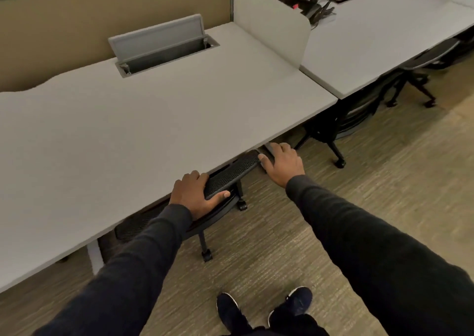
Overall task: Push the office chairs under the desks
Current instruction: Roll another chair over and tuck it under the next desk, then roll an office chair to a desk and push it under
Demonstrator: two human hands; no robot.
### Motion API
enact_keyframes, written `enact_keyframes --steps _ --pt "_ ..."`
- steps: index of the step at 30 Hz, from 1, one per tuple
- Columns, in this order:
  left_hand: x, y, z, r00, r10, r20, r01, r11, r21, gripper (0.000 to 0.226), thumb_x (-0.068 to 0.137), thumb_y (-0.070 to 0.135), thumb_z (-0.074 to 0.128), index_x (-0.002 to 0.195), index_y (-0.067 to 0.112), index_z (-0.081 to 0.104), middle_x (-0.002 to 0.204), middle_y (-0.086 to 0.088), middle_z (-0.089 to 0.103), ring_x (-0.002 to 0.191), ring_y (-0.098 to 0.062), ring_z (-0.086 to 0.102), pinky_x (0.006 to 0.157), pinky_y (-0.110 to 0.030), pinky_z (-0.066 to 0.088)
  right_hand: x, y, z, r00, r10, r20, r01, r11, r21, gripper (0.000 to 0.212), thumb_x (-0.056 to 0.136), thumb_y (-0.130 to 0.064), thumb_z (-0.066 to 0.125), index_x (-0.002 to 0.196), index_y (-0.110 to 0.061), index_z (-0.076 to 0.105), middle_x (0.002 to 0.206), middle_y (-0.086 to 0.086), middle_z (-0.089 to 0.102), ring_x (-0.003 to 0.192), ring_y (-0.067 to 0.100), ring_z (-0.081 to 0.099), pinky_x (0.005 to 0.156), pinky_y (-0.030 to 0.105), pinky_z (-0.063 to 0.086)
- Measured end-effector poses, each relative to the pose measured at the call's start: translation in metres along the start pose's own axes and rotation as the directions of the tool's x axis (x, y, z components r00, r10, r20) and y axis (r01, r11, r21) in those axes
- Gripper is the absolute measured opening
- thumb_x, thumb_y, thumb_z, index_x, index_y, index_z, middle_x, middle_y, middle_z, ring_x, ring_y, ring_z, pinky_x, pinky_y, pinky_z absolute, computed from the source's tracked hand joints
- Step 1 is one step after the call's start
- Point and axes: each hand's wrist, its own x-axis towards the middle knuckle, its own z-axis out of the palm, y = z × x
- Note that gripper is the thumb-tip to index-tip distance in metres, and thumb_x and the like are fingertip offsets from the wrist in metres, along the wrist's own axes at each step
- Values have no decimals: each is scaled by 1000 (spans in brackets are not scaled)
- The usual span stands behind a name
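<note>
A black mesh office chair sits tucked under the near grey desk, with only the top of its backrest and two caster legs showing. My left hand grips the top edge of the backrest, thumb underneath. My right hand rests at the backrest's right end, fingers spread and only the thumb touching it. Most of the chair's seat is hidden by the desktop.
A second black chair sits under the adjoining desk to the right, and a third farther right. A white divider panel separates the desks. An open cable hatch lies in the near desktop. My feet stand on carpet.
</note>
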Motion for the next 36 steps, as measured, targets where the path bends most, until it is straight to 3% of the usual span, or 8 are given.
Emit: enact_keyframes --steps 4,8,12,18,24,36 --pt "43 61 -2 983 177 -43 -176 984 13 88 84 80 42 146 17 41 140 -11 45 129 -31 39 107 -46 36 -11 53 -27 994 84 -67 -84 996 13 68 98 -62 39 148 -16 40 148 16 41 129 38 44 103 50 38" --pt "89 144 -2 947 320 0 -318 941 112 94 85 82 33 151 16 35 149 -10 39 138 -29 32 113 -46 30 -27 127 -63 968 201 -150 -200 979 26 68 98 -60 43 147 -13 42 147 17 43 129 38 44 103 49 38" --pt "126 232 7 922 380 76 -386 919 78 99 84 83 34 157 18 23 163 -11 21 152 -30 13 123 -50 14 -46 202 -93 931 311 -194 -302 951 74 69 98 -61 44 147 -13 43 145 15 45 128 36 45 104 50 39" --pt "167 349 32 885 457 88 -462 885 56 105 79 89 25 158 21 19 166 -10 17 153 -29 7 123 -50 7 -61 295 -124 880 422 -216 -410 906 99 72 96 -64 40 150 -16 39 146 14 44 130 34 46 106 47 40" --pt "200 434 52 868 494 59 -496 867 40 116 70 97 6 158 22 20 165 -10 20 153 -29 9 123 -51 7 -60 368 -152 868 439 -233 -432 898 83 72 97 -65 37 150 -17 38 146 12 46 129 32 45 105 45 37" --pt "270 527 54 850 524 61 -527 847 67 113 73 91 10 159 19 18 165 -11 17 154 -29 6 123 -52 5 -15 453 -184 865 431 -257 -423 902 92 74 96 -68 34 150 -17 37 146 11 46 129 30 46 105 45 38"
